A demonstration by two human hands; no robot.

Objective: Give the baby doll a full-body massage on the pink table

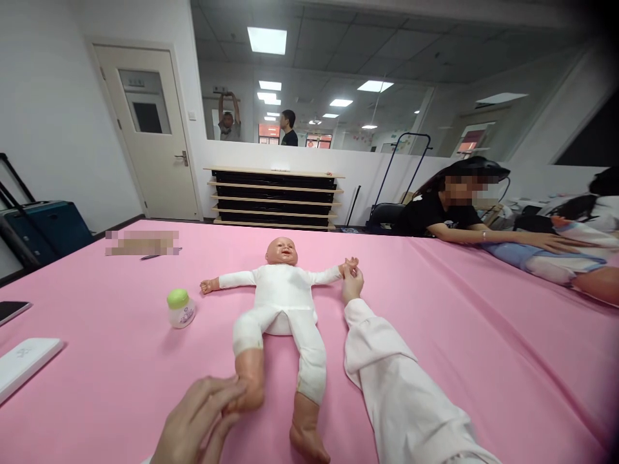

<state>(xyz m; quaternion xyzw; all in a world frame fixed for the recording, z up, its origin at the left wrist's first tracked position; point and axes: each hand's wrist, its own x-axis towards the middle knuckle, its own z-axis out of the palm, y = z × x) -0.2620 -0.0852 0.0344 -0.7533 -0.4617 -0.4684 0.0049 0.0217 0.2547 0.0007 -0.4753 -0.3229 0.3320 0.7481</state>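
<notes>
A baby doll (284, 290) with a white cloth body lies on its back on the pink-covered table (425, 335), its head at the far side and its arms spread. Its left-side foot is between the fingers and thumb of my left hand (198, 419), which grips it near the ankle. At the doll's right-side hand, my right hand (353, 283) pinches the small fingers and wrist. A white sleeve (396, 374) covers my right arm. The doll's other foot (308, 435) rests free on the cloth.
A jar with a green lid (180, 308) stands left of the doll. Further left lie a white box-like device (29, 364) and a dark phone (13, 311). A pen (159, 254) lies at the back left. At the right, a co-worker (449, 200) reaches over another doll (556, 261).
</notes>
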